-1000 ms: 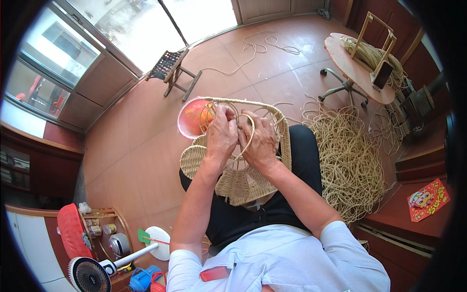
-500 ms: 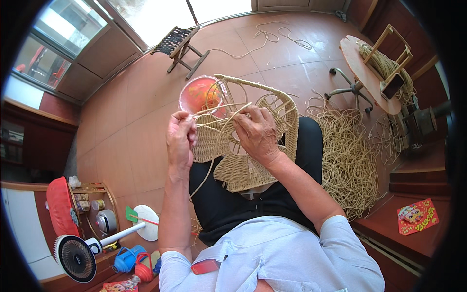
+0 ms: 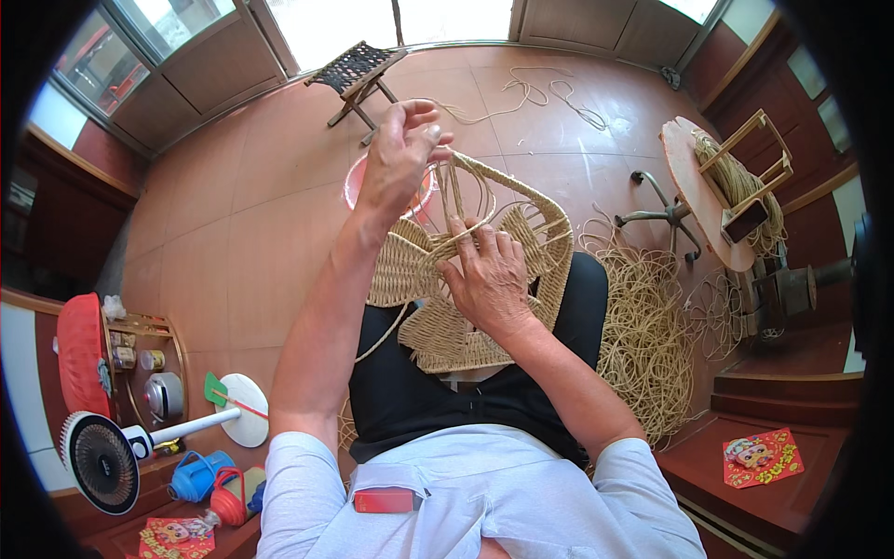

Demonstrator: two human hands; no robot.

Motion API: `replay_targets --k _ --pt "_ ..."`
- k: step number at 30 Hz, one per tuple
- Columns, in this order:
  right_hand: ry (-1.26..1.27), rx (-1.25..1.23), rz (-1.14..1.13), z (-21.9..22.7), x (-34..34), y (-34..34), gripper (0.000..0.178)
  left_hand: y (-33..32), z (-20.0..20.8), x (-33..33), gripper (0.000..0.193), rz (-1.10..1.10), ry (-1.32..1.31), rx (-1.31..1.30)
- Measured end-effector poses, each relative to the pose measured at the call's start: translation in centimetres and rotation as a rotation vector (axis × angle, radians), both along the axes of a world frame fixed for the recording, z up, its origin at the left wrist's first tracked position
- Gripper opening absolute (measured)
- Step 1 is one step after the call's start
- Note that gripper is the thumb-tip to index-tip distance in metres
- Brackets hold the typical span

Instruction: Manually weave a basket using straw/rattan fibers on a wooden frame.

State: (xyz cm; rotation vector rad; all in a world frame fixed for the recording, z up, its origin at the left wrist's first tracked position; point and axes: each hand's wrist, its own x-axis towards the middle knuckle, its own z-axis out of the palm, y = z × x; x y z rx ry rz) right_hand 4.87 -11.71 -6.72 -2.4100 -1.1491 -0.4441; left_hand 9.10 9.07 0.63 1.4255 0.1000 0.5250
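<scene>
A tan, partly woven cord frame [image 3: 556, 242] rests on my lap, with a thick wrapped rim and fan-shaped woven panels around gaps. My right hand [image 3: 489, 279] bears down on its middle, thumb and fingers gripping the weave where the cords cross. Raised above the far left part of the frame, my left hand [image 3: 402, 158] has bent fingers closed at the upper end of some loose cord loops [image 3: 454, 191]. Its fingertips are slightly blurred. Behind the left hand and the frame, a pink-red bowl [image 3: 354, 182] is partly hidden. One cord tail [image 3: 382, 337] hangs over my left thigh.
A big tangle of cord [image 3: 647, 354] lies on the floor at my right. Beyond it stand a round-topped wheeled stand [image 3: 684, 163] and a cord coil [image 3: 736, 182]. A folding stool [image 3: 358, 79] is ahead; a fan [image 3: 102, 461] and blue jug [image 3: 197, 475] are at left.
My left hand has risen and moved right and away from me, drawing the cord loops upward. My right hand has slid slightly nearer and flattened onto the weave. The view has shifted a little.
</scene>
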Motion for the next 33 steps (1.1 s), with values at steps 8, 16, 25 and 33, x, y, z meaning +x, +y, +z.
replay_targets --k 8,16,25,33 --pt "0.038 0.083 0.04 0.2 0.6 -0.2 0.058 -2.9 -4.9 -5.2 0.013 0.201 0.357 0.68" --pt "0.045 0.113 0.047 0.0 0.6 -0.2 0.059 -4.7 -3.6 -7.3 0.022 0.227 0.378 0.564" --pt "0.022 0.266 0.065 0.4 1.8 3.2 0.013 3.5 -5.1 -16.1 0.029 0.662 0.534 0.851" --pt "0.02 0.285 0.073 0.8 0.5 4.3 0.014 5.2 -2.3 -20.0 0.023 0.533 0.584 0.817"
